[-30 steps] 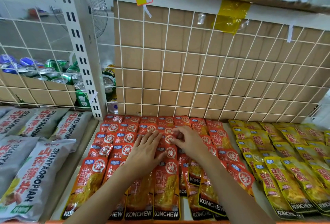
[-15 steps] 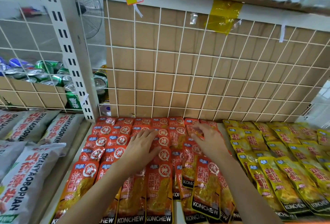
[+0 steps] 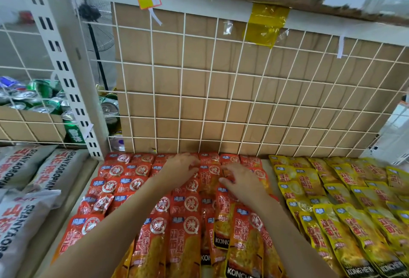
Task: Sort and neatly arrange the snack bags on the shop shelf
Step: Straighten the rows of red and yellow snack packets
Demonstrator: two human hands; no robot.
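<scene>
Pressing on the red snack bags [image 3: 190, 202], the right hand [image 3: 240, 183] spreads its fingers flat; the left hand [image 3: 180, 167] lies just beside, fingers together on a back-row bag, pinching or not cannot be told; yellow snack bags [image 3: 309, 180] lie right of the right fingers, grey bags [image 3: 22, 218] well left of the left fingers.

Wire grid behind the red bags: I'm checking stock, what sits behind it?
Brown cardboard covers most of it, with drink cans at its left edge. Whatever lies behind the cardboard is hidden.
</scene>
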